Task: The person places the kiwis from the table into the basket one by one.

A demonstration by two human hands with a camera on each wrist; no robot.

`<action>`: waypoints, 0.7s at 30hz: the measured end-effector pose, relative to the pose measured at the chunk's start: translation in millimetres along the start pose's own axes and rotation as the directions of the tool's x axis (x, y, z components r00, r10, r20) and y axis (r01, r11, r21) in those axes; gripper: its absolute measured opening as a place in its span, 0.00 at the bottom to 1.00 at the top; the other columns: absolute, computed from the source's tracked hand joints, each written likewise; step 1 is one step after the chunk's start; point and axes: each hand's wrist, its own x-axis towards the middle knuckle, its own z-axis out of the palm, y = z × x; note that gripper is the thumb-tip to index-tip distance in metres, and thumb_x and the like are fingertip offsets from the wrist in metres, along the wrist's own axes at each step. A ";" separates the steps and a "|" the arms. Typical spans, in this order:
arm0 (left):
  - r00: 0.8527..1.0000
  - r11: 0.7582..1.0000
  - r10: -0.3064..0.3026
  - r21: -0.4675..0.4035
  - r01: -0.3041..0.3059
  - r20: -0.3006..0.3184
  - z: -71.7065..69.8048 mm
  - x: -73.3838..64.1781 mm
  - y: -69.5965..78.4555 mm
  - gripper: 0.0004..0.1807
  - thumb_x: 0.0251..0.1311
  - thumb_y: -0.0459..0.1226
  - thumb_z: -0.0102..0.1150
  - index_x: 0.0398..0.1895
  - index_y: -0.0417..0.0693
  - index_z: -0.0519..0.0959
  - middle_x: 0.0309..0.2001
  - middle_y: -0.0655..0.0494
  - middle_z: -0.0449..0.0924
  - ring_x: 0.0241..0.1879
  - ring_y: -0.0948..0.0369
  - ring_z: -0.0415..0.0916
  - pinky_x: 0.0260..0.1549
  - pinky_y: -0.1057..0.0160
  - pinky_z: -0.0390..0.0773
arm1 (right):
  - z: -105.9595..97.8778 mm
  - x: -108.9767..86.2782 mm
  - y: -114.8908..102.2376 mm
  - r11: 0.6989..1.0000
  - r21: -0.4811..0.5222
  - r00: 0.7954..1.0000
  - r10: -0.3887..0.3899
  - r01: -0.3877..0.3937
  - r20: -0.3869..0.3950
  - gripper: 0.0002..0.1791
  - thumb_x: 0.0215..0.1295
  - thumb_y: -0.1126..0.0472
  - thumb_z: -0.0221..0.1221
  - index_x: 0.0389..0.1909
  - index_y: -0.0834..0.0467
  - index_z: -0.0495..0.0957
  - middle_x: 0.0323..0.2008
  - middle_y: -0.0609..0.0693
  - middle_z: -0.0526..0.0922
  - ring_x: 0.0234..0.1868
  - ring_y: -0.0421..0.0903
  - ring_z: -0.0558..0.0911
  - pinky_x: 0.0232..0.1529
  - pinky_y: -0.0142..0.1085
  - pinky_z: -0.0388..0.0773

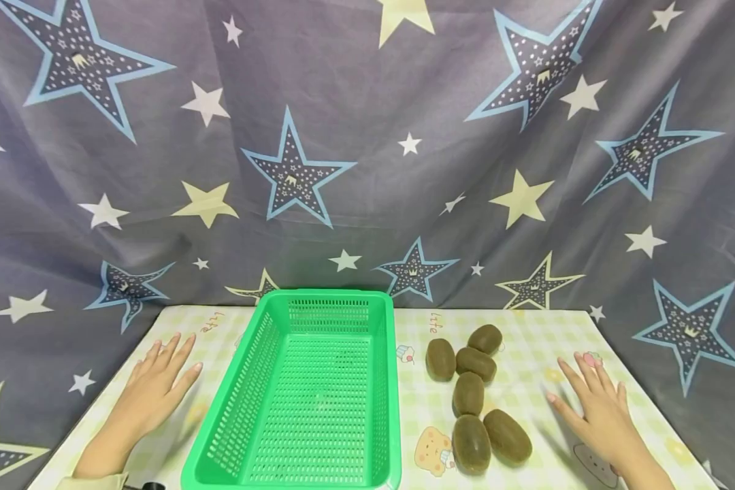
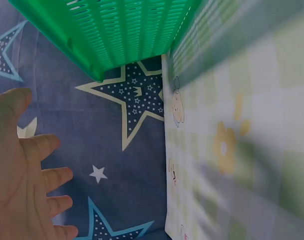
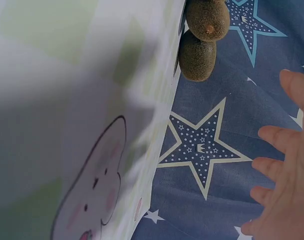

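Note:
A green plastic basket [image 1: 321, 408] with slatted walls sits on the table, left of the middle. To its right lie several brown kiwis [image 1: 469, 395], grouped in a rough column. My left hand [image 1: 153, 391] hovers left of the basket, fingers straight and slightly spread, holding nothing. On the other side, my right hand [image 1: 603, 415] is held palm down to the right of the kiwis, fingers spread, also holding nothing. In the left wrist view the basket [image 2: 127, 30] stands beyond the left thumb. The right wrist view shows two kiwis [image 3: 197, 57] past the right hand [image 3: 286, 175].
A pale green and white checked tablecloth [image 1: 563, 340] with cartoon prints covers the table. Behind it hangs a dark grey curtain [image 1: 367, 170] patterned with stars, close to the table's back edge. A small black object [image 1: 153, 486] is beside the left sleeve.

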 end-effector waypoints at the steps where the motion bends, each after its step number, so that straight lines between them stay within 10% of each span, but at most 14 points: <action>1: 1.000 1.000 0.006 -0.002 -0.006 -0.002 0.3 0.3 0.0 0.33 0.72 0.49 0.36 0.75 0.50 0.45 0.72 0.35 0.42 0.70 0.36 0.30 0.62 0.36 0.27 | 0.5 -0.3 0.1 1.000 0.000 1.000 0.001 -0.001 -0.002 0.37 0.66 0.49 0.54 0.72 0.56 0.55 0.71 0.67 0.50 0.73 0.58 0.34 0.58 0.68 0.21; 21: 0.998 0.963 0.057 -0.263 -0.057 -0.006 2.5 0.8 5.2 0.33 0.71 0.44 0.43 0.75 0.51 0.48 0.71 0.32 0.44 0.67 0.31 0.41 0.63 0.36 0.34 | 2.4 -1.1 -2.1 0.998 0.059 1.000 -0.002 0.002 0.006 0.36 0.66 0.50 0.55 0.72 0.55 0.55 0.69 0.69 0.53 0.68 0.73 0.45 0.58 0.68 0.22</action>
